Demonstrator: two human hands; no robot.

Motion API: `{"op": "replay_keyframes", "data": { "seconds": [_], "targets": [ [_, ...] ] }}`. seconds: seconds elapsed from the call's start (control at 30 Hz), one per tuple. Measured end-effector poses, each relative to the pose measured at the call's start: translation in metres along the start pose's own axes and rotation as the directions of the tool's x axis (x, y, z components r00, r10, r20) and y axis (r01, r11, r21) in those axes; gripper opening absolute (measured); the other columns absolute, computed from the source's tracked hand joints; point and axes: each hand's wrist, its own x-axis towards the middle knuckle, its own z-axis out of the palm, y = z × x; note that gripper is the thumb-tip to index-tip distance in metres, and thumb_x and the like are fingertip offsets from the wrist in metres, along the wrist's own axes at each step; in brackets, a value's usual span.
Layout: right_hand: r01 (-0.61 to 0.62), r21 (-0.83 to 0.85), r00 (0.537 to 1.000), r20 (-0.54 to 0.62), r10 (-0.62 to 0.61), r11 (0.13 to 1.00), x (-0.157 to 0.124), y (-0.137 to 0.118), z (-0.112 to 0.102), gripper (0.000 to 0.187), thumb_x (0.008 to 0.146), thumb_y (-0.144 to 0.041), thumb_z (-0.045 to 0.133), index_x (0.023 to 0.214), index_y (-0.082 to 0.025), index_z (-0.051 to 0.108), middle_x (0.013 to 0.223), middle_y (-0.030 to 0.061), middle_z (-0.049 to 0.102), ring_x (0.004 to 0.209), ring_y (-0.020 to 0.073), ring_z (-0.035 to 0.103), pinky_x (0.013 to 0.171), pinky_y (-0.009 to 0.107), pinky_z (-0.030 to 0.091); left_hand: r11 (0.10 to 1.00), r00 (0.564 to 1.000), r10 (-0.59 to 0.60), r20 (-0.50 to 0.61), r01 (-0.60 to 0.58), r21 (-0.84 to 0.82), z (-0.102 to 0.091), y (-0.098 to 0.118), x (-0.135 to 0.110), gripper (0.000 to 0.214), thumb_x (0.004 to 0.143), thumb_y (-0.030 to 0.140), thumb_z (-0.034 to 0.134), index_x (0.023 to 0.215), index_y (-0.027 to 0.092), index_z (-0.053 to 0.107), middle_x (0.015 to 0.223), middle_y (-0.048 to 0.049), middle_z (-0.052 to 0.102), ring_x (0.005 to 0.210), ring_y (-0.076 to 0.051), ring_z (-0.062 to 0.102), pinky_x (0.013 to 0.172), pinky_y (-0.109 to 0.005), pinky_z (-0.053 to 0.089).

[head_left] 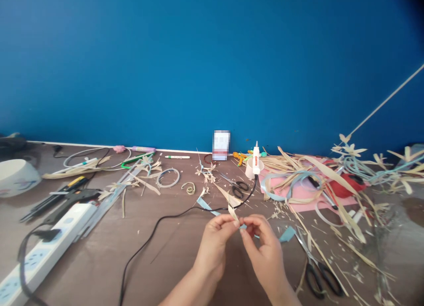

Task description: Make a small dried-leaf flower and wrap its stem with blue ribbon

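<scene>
Wall [198,67]: plain blue
Desk [172,270]: brown
Held strip [232,212]: pale cream
Ribbon [287,234]: light blue
Nearer scissors [312,258]: black handles, silver blades
Paper [308,204]: pink
Power strip [48,251]: white, pale blue sockets

A thin, pale strip [232,212], the color of straw, is pinched in the fingers of the left hand [213,242]. It looks like a skinny leaf. It sticks up past the fingertips, a little bent, with its top leaning left. Just beside it I see a bit of light blue strip [243,227] by the fingertips of the right hand [265,246]. More blue pokes out on the other side of that hand, flat and wider there. The hand hides the middle, so I can't tell if it's all one piece.
</scene>
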Motion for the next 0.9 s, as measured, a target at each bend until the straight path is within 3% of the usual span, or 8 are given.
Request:
{"op": "replay_keyframes", "data": {
  "seconds": [0.17, 0.4, 0.63, 0.9],
  "targets": [
    [0.022, -0.036, 1.0, 0.01, -0.021, 0.999, -0.002, 0.0, 0.003, 0.014, 0.078, -0.012, 0.049, 0.089, -0.02, 0.052, 0.084, 0.0037, 0.057, 0.07, 0.0146, 0.054, 0.062, 0.027, 0.046, 0.999, 0.999, -0.041, -0.009, 0.04, -0.035, -0.005, -0.004, -0.003, 0.008, 0.059, 0.019, 0.07, 0.062, 0.014, 0.064, 0.068, -0.003, 0.065, 0.062, -0.011, 0.052, 0.06, -0.021, 0.036],
    [0.044, -0.068, 0.999, -0.005, -0.045, 0.997, -0.005, -0.001, 0.005, 0.014, 0.076, -0.011, 0.05, 0.087, -0.02, 0.054, 0.082, 0.0034, 0.06, 0.067, 0.0143, 0.056, 0.06, 0.026, 0.048, 1.0, 1.0, -0.009, -0.023, 0.009, -0.019, -0.002, -0.003, -0.011, 0.007, 0.058, 0.018, 0.071, 0.061, 0.015, 0.066, 0.079, -0.0053, 0.067, 0.076, -0.015, 0.056, 0.077, -0.026, 0.038],
    [-0.029, -0.034, 0.999, -0.031, 0.028, 0.999, -0.011, -0.003, 0.009, 0.01, 0.078, -0.013, 0.05, 0.083, -0.02, 0.054, 0.076, 0.0027, 0.064, 0.067, 0.0152, 0.061, 0.061, 0.025, 0.05, 0.999, 0.999, -0.019, -0.05, 0.017, -0.033, -0.001, -0.006, -0.016, 0.006, 0.059, 0.019, 0.07, 0.06, 0.015, 0.065, 0.078, -0.0037, 0.066, 0.075, -0.014, 0.055, 0.079, -0.027, 0.039],
    [0.174, -0.047, 0.984, -0.027, -0.176, 0.984, -0.009, -0.002, 0.007, 0.023, 0.077, -0.006, 0.048, 0.089, -0.022, 0.057, 0.082, 0.0035, 0.063, 0.077, 0.0168, 0.061, 0.068, 0.029, 0.049, 1.0, 1.0, -0.008, -0.013, 0.008, -0.002, -0.001, -0.005, -0.018, 0.004, 0.063, 0.019, 0.068, 0.066, 0.015, 0.068, 0.066, -0.0016, 0.064, 0.065, -0.011, 0.053, 0.074, -0.025, 0.041]
  ]
}}
